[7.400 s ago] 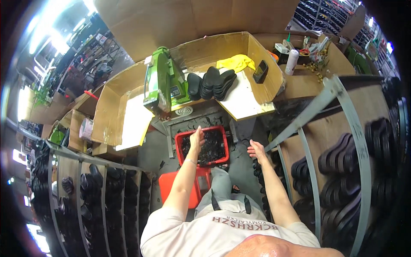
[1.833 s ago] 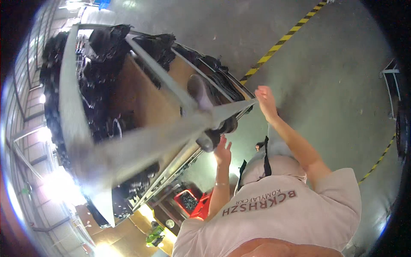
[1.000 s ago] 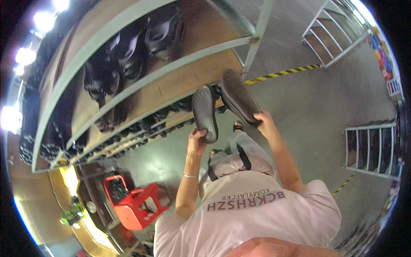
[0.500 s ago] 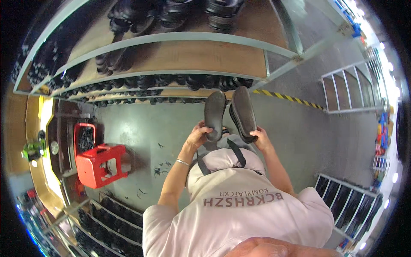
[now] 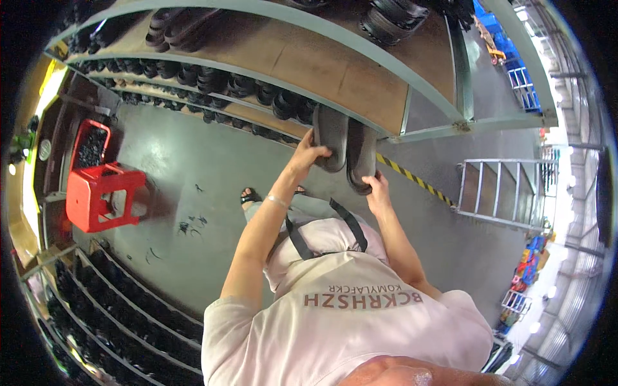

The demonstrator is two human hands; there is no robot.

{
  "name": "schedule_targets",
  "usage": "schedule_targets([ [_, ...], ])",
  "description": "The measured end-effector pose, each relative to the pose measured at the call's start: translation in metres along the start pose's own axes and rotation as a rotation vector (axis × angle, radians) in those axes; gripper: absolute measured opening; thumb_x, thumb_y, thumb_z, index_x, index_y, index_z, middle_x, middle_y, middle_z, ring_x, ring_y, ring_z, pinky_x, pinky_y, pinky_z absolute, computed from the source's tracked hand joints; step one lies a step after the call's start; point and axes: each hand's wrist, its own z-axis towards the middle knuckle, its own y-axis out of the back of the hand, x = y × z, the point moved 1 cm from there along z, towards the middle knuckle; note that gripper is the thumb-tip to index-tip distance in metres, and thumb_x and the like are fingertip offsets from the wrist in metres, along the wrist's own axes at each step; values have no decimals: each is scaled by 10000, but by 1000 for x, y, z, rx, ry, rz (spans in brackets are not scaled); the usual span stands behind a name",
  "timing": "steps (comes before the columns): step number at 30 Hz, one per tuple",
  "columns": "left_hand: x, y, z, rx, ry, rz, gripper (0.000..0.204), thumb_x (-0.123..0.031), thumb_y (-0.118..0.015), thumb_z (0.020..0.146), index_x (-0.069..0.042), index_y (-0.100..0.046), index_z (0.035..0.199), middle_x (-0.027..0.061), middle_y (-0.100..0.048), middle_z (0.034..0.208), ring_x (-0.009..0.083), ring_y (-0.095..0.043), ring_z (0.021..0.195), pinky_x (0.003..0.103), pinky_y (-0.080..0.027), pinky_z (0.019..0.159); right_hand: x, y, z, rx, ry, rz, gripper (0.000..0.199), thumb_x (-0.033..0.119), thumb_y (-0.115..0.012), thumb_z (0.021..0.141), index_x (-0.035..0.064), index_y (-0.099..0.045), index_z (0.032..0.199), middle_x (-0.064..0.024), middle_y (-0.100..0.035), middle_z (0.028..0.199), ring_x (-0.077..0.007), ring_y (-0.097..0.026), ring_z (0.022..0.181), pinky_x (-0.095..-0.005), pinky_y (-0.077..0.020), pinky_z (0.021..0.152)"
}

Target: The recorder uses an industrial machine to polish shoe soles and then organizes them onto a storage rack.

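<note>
My left hand (image 5: 307, 154) grips the near end of a dark grey-brown shoe sole (image 5: 331, 138), thumb on its upper face. Closed on a matching sole (image 5: 362, 154) is my right hand (image 5: 378, 192), which pinches the heel end. The two soles lie side by side, pointing away from me. Their far ends reach in at a lower level of the shelf rack (image 5: 309, 77), partly behind its metal edge. Black footwear (image 5: 283, 103) stands in a row on that level, just left of the soles.
A red plastic stool (image 5: 103, 196) stands on the grey floor at left, near scattered black scraps (image 5: 192, 224). Another rack with dark footwear (image 5: 122, 302) is at lower left. A yellow-black floor stripe (image 5: 415, 180) runs toward a metal rack (image 5: 499, 193) at right.
Both hands have carried the soles forward, so their far ends now meet the shelf rack. My body has moved closer to the rack, and the view has turned.
</note>
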Motion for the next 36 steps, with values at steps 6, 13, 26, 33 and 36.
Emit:
schedule_targets([
  [6, -4, -22, 71, -110, -123, 6, 746, -19, -673, 657, 45, -369, 1335, 119, -557, 1160, 192, -563, 994, 315, -444, 873, -6, -21, 46, -112, 133, 88, 312, 23, -588, 750, 11, -539, 1057, -57, -593, 991, -159, -574, 895, -298, -453, 814],
  [13, 19, -5, 130, 54, -94, -33, 541, -4, -677, 668, 15, -514, 1184, 79, -569, 1113, 186, -543, 990, 302, -458, 848, 0, -8, 89, -182, 214, -17, 285, 27, -608, 748, 32, -546, 1026, -39, -586, 1009, -157, -569, 911, -302, -455, 823],
  [26, 16, -17, 132, -128, -165, 106, 528, -129, -716, 712, -1, -557, 1199, 97, -605, 1139, 185, -551, 1045, 298, -414, 920, 6, -26, 86, -231, 217, 23, 403, 77, -602, 776, 23, -454, 1148, -76, -534, 1103, -195, -531, 1001, -328, -439, 855],
  [33, 12, 21, 94, -45, -300, -32, 641, -90, -694, 701, 6, -470, 1294, 114, -552, 1210, 187, -512, 1092, 304, -403, 934, -11, -39, 73, -119, 222, 97, 437, 46, -557, 792, 45, -439, 1213, -89, -483, 1212, -223, -499, 1076, -384, -427, 900],
  [36, 18, 69, 48, -48, -375, -5, 761, -47, -687, 658, -40, -401, 1363, 106, -454, 1329, 199, -417, 1215, 315, -328, 1025, -22, -55, 65, 31, 193, 71, 457, 30, -514, 812, 55, -420, 1258, -94, -477, 1238, -242, -475, 1121, -417, -384, 971],
])
